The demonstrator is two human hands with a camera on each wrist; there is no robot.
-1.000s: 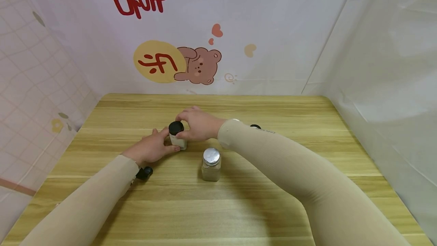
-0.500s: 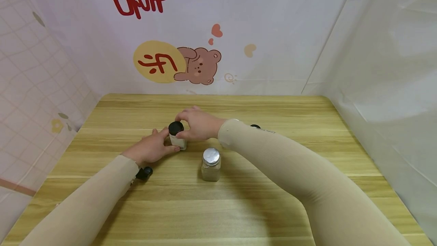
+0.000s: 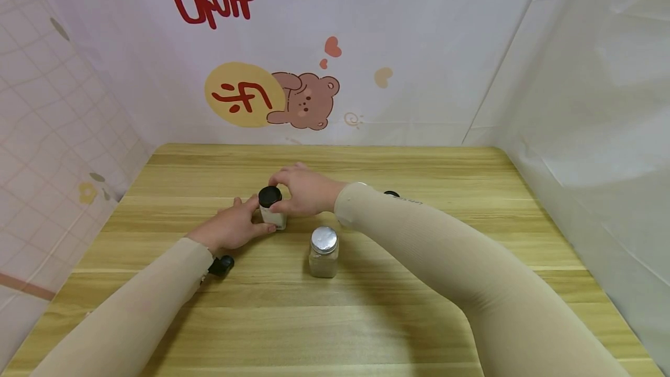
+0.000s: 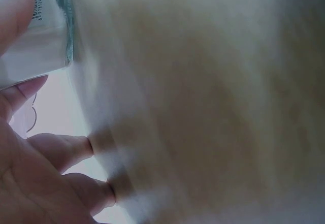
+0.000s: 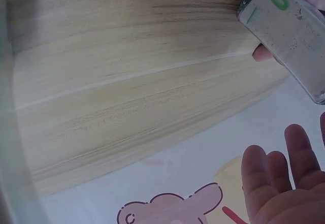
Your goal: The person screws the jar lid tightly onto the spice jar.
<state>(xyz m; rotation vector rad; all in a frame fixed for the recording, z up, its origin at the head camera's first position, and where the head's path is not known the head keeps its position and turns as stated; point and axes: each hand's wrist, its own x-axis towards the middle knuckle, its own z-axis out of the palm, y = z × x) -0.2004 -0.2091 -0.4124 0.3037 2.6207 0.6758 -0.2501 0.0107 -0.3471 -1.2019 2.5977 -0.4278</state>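
Note:
A small glass jar (image 3: 275, 220) with pale contents and a black lid (image 3: 270, 197) stands upright on the table, left of centre. My left hand (image 3: 232, 229) holds its body between thumb and index finger, the other fingers reaching to the table. From the other side my right hand (image 3: 306, 192) grips the lid with thumb and fingertips. In the left wrist view, the jar (image 4: 45, 56) shows a barcode beside the thumb. Green marks show on the jar (image 5: 287, 33) in the right wrist view, where the lid is out of frame.
A second jar (image 3: 324, 263) with a silver top stands nearer, right of the held one. Behind the right sleeve (image 3: 413, 237), a black round top (image 3: 391, 194) is partly hidden. A black object (image 3: 224, 265) sits at the left wrist. Printed cloth (image 3: 419, 45) walls surround the table (image 3: 324, 330).

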